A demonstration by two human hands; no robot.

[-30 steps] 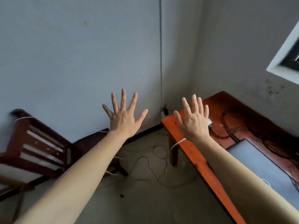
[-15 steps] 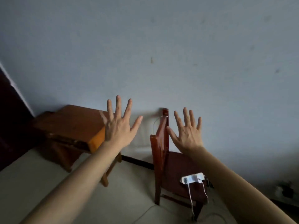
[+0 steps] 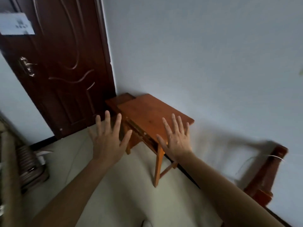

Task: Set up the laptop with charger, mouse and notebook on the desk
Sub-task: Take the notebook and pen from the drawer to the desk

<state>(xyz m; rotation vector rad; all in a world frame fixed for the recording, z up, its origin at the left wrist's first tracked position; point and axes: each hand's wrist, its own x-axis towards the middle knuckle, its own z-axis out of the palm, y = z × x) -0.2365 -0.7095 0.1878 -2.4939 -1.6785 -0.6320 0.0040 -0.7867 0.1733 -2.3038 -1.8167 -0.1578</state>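
A small orange-brown wooden desk [image 3: 147,112] stands against the pale wall, its top bare, with a lower dark wooden piece behind it at the door side. My left hand [image 3: 109,140] is held out in the air in front of the desk's left side, fingers spread and holding nothing. My right hand [image 3: 176,138] hovers before the desk's near right corner, also spread and holding nothing. The laptop, charger, mouse and notebook do not appear in this view.
A dark brown door [image 3: 62,66] with a metal handle and a white paper sheet fills the upper left. A dark wooden chair [image 3: 268,174] with a white cord stands at the right. Ribbed metal objects [image 3: 27,163] lie at the left on the pale floor.
The view has swung left: the desk with the laptop and cables left the frame, then the chair slid to the right edge, and the door and small desk came in. Both hands stay spread.
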